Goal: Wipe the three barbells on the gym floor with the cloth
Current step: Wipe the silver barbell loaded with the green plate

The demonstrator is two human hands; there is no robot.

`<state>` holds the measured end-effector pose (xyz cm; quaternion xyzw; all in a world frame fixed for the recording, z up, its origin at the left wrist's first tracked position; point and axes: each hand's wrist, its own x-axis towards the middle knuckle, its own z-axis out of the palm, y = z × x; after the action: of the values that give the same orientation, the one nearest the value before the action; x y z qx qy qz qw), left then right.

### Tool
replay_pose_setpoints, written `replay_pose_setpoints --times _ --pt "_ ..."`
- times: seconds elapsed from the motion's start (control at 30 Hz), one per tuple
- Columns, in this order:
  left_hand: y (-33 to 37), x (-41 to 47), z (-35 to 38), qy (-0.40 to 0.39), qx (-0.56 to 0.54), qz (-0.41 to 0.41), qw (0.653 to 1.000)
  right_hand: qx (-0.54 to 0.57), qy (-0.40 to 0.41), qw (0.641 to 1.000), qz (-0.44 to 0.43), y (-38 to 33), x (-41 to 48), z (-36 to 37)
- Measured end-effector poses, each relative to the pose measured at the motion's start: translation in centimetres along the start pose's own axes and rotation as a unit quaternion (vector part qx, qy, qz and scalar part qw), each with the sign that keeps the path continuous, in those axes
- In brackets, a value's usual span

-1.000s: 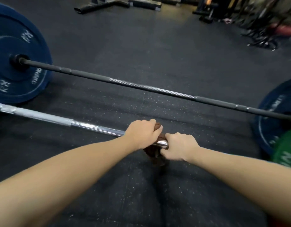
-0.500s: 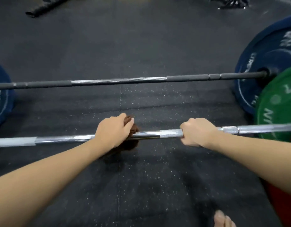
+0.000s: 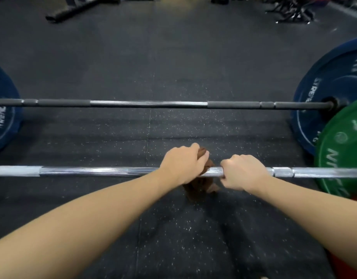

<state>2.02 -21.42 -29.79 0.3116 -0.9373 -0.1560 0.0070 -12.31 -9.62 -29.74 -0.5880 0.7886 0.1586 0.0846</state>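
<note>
here, at the far left edge, a blue plate (image 3: 2, 109) stands on the dark speckled floor (image 3: 153, 57), cut off by the frame. the far bar (image 3: 149, 104) runs from it straight across the view, dark at both ends with a bright ribbed middle. nearer the camera and well apart from it lies the near bar (image 3: 93, 171), silver and parallel to the far one, dull at its left end and shiny toward the centre.

just right of centre, the left hand (image 3: 183, 166) sits on top of the near bar, fingers curled together over it and clamping the cloth (image 3: 199, 186) against the steel. the cloth is brown and bunched; a bit shows past the fingertips, and the rest hangs below the bar onto the floor. just beside it, with a short bare stretch of bar between, the right hand (image 3: 244, 172) grips the near bar directly, fingers wrapped round it, knuckles up.

further right, the far bar ends in a second blue plate (image 3: 330, 93). a green plate (image 3: 342, 152) on the near bar overlaps it in front. something red (image 3: 350, 266) shows in the bottom right corner; what it is cannot be told.
</note>
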Motion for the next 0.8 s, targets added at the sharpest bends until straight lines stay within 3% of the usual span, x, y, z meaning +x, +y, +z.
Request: replay_pose_setpoints --times 0.23,0.4,0.6,0.8 --pt "-5.0 -1.6 -1.7 -0.012 0.049 0.001 0.999 -0.002 0.009 1.000 -0.011 0.3 -0.1 0.6" --pt "-3.1 -0.8 -2.1 -0.038 0.125 0.036 0.991 -0.004 0.023 1.000 -0.017 0.4 -0.1 0.9" --pt "3.2 1.5 0.3 -0.031 0.068 0.082 0.994 0.001 0.046 0.999 -0.012 0.0 -0.5 0.4" --pt "1.1 0.6 0.6 -0.013 0.000 0.064 0.998 0.017 0.044 0.999 -0.016 0.5 -0.3 0.9"
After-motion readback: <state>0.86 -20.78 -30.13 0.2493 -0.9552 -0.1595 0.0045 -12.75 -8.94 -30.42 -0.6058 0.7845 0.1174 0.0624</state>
